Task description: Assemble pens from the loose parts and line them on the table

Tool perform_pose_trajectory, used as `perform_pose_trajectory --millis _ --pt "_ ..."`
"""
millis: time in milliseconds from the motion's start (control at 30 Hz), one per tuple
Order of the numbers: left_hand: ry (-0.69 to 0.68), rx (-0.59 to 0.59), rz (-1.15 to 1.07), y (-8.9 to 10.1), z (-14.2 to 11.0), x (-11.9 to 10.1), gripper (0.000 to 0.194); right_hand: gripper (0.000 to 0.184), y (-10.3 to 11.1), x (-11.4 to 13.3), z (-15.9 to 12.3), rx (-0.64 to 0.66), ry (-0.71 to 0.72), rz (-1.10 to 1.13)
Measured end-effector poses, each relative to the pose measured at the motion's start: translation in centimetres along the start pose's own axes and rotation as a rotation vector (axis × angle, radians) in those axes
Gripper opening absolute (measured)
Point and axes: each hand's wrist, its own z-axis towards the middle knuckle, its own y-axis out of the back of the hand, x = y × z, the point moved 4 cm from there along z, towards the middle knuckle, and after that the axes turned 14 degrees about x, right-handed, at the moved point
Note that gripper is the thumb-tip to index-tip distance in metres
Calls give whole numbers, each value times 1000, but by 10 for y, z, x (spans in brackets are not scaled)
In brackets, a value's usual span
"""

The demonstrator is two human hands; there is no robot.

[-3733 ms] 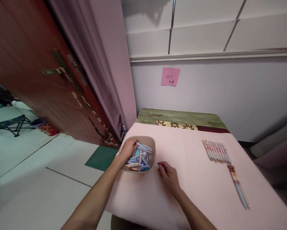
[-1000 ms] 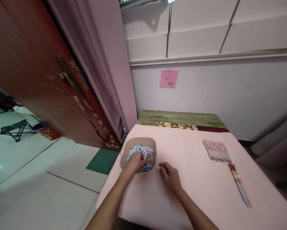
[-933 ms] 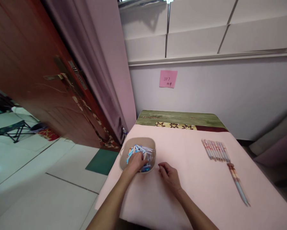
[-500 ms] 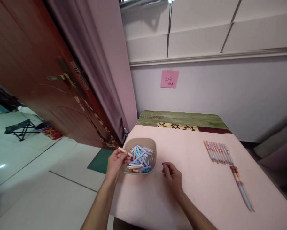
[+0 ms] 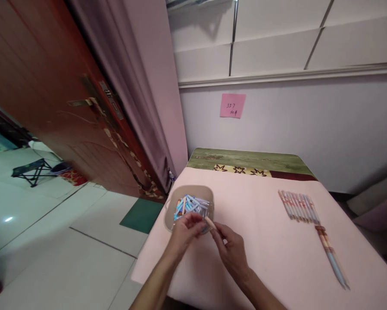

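Observation:
My right hand (image 5: 230, 247) pinches a short peach pen part (image 5: 209, 222) between thumb and fingers, just past the near right corner of a beige plastic basket (image 5: 170, 211). Close beside it, my left hand (image 5: 188, 230) reaches over the basket's near rim. Its fingers are curled but apart from the thumb, with nothing visible between them. Inside the basket lies a loose heap of blue, white and peach pen parts (image 5: 191, 204), partly hidden by the left hand.
On the pink-covered table (image 5: 245, 202), a row of several pens (image 5: 298, 206) lies at the right. Nearer me are a couple of brown-and-blue pens (image 5: 332, 256). A pink note (image 5: 232, 106) is stuck to the wall. A brown door (image 5: 67, 103) stands at the left.
The peach pen part has passed from my left hand to my right. Both hands have come together at the basket's near right corner, the left moving right. The view has shifted slightly.

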Motion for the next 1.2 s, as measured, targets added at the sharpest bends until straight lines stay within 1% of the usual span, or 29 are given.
perform_pose_trajectory --millis 33,67,100,133,167,200,233,267,333,367,400,467,567,700,833,967,1033,1100,1200 --pt "-1 -93 99 19 0 -5 25 30 2 -3 -1 -22 -37 62" --pt "-14 -200 250 38 -1 -11 21 32 4 -7 -3 -48 -77 139" --pt "-40 -301 448 56 -2 -20 15 34 6 -10 -4 -73 -119 222" --pt "-53 -366 658 70 -3 -27 9 35 6 -14 -4 -93 -154 299" --pt "-50 -388 830 80 -2 -33 5 35 6 -17 -4 -110 -180 362" --pt "-40 -348 948 85 0 -35 4 34 6 -19 -4 -118 -197 405" --pt "-25 -268 1022 86 4 -35 5 34 6 -21 -3 -120 -207 429" --pt "-7 -166 1059 84 8 -32 6 35 6 -22 -2 -121 -213 438" --pt "18 29 1066 72 17 -22 10 36 7 -23 0 -117 -217 426" --pt "26 90 1059 66 21 -17 12 37 7 -23 1 -114 -217 416" --pt "33 126 1053 60 25 -12 14 38 8 -24 1 -113 -218 411" --pt "47 150 1044 51 31 -5 18 39 9 -25 2 -113 -224 424" --pt "80 166 1040 47 38 1 20 40 12 -30 2 -121 -264 492" --pt "112 189 1065 50 44 7 16 42 14 -39 1 -168 -306 583" --pt "164 246 1123 57 45 11 11 44 10 -48 -1 -180 -353 643" --pt "189 274 1183 60 46 2 13 43 7 -58 -2 -185 -377 657" --pt "164 268 1208 53 49 -5 16 42 7 -63 -3 -196 -358 621" --pt "129 273 1226 41 54 -10 20 41 8 -69 -5 -214 -329 552" --pt "129 283 1256 23 64 -8 22 39 9 -78 -9 -211 -288 439"
